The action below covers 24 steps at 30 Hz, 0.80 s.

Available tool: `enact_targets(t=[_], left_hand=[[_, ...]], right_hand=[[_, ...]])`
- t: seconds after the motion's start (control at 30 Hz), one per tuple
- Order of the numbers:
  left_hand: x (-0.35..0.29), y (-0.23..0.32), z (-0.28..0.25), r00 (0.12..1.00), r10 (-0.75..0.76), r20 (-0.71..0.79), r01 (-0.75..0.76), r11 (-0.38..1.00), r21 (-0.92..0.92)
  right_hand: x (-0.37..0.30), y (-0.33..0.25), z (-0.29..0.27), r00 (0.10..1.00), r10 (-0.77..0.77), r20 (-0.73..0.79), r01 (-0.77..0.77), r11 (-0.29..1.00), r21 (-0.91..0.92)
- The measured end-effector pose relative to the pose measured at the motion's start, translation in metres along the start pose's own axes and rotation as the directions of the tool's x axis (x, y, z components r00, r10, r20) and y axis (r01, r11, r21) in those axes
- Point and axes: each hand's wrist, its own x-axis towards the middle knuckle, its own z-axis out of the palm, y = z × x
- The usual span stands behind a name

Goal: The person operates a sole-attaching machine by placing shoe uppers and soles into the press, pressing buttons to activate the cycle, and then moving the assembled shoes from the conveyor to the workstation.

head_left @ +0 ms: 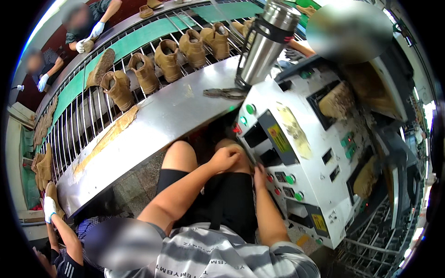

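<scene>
My left hand (225, 159) rests on my right knee, its fingers curled in a loose fist, with nothing visible in it. My right hand (260, 176) hangs beside my right thigh, at the near edge of a white machine (320, 190). Its fingers point forward along the panel, partly hidden, and no object shows in them. Green push buttons (290, 179) and red ones sit just right of that hand. Tan pieces, one a fuzzy tan form (337, 101), stand in dark openings on the machine's top.
Several tan boots (144, 73) stand on a metal roller conveyor (83, 125) beyond a steel ledge (171, 109). A steel thermos (266, 48) stands upright by the machine; a dark item (225, 93) lies beside it. People with white gloves (96, 30) are at the far and left sides.
</scene>
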Motion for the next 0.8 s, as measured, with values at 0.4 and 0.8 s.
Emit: enact_targets(t=[0.4,0.8], left_hand=[[0.043,-0.022,-0.034,0.969,-0.167,-0.184,0.138,0.978,-0.157],[0.049,-0.013,-0.036,0.966,-0.254,-0.039,0.202,0.845,-0.495]], right_hand=[[0.235,0.032,0.069,0.908,0.129,-0.398,-0.222,0.954,-0.199],[0.219,0.030,0.048,0.913,-0.003,-0.409,-0.053,0.991,-0.125]])
